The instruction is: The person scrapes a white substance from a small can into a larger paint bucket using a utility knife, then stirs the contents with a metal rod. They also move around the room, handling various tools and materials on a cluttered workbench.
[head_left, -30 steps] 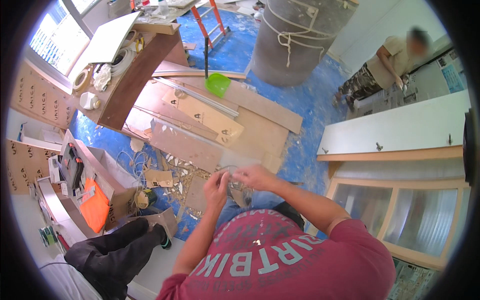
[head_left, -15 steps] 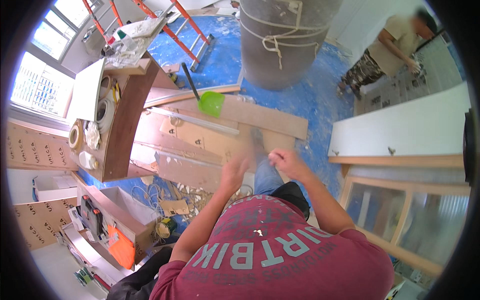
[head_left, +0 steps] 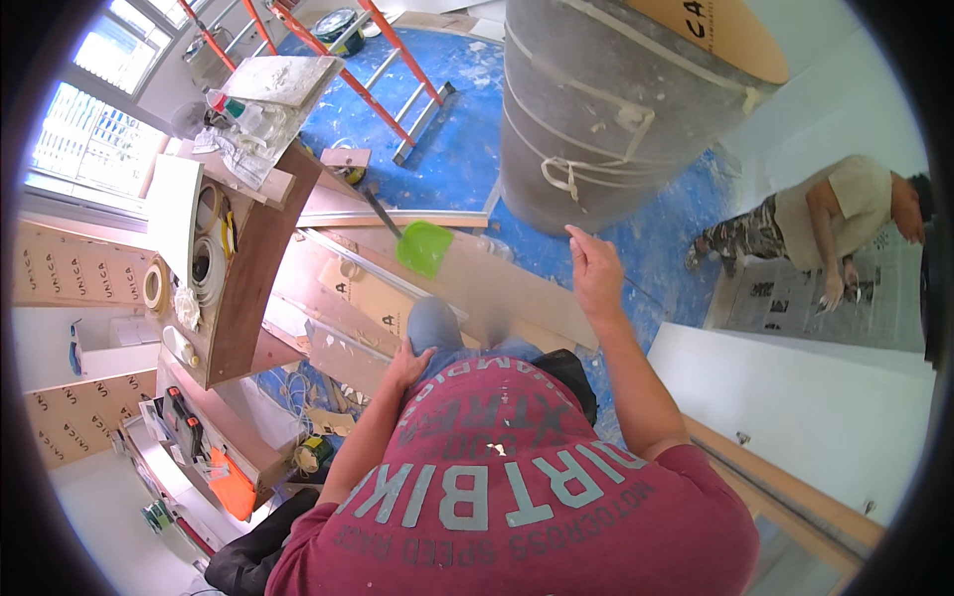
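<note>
My left hand [head_left: 407, 366] rests on my jeans [head_left: 434, 326] at the thigh, its thumb spread from the fingers; I see nothing held in it. In front of me, my right hand [head_left: 598, 278] is raised, fingers stretched out together and holding nothing visible. Just beyond it stands a large grey bin [head_left: 566, 119] bound with pale cord, a board sticking out of its top. A green dustpan [head_left: 424, 248] with a dark handle lies on the brown boards [head_left: 507, 283] ahead of my legs.
An orange ladder [head_left: 393, 84] stands on the blue floor covering [head_left: 467, 84] far left. A wooden cabinet [head_left: 248, 268] holding tape rolls is at left. White panels [head_left: 770, 397] lean at right. Beyond them a person [head_left: 845, 219] bends over a grey sheet [head_left: 835, 298].
My hands, close together before, have parted: the left went down to my thigh, the right rose forward. The view shifted rightward, and the bin appears larger. The other person bends lower.
</note>
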A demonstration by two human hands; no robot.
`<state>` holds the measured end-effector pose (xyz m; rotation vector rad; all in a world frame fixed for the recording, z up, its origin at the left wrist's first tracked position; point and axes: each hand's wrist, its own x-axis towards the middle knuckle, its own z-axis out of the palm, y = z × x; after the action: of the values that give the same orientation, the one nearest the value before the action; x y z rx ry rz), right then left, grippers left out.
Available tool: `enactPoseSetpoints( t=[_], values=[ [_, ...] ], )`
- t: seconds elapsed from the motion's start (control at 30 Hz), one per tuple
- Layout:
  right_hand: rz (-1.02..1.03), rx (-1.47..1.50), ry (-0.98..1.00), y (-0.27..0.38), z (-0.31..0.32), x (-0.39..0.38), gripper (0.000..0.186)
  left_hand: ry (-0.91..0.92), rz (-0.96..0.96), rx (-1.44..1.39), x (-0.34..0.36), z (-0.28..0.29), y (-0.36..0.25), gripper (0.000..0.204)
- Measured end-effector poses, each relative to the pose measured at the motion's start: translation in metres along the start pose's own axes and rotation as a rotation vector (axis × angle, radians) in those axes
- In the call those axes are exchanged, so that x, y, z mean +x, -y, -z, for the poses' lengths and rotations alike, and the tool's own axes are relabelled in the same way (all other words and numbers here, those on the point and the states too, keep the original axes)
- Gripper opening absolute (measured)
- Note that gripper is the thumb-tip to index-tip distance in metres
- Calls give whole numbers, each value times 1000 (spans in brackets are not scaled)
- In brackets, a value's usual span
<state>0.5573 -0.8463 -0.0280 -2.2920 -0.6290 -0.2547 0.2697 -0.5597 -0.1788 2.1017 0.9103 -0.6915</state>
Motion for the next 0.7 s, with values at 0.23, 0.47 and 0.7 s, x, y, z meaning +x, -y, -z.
enactPoseSetpoints(
  t=[0.23,0.47,0.7],
  values=[
    [106,299,-256,7,-59,91,24,-57,-468,327,97,116,-82,35],
    [-83,729,-6,21,-132,197,24,-44,-517,486,230,200,-178,38],
    [-101,743,106,51,-257,445,22,232,-669,163,449,258,-257,48]
  ],
)
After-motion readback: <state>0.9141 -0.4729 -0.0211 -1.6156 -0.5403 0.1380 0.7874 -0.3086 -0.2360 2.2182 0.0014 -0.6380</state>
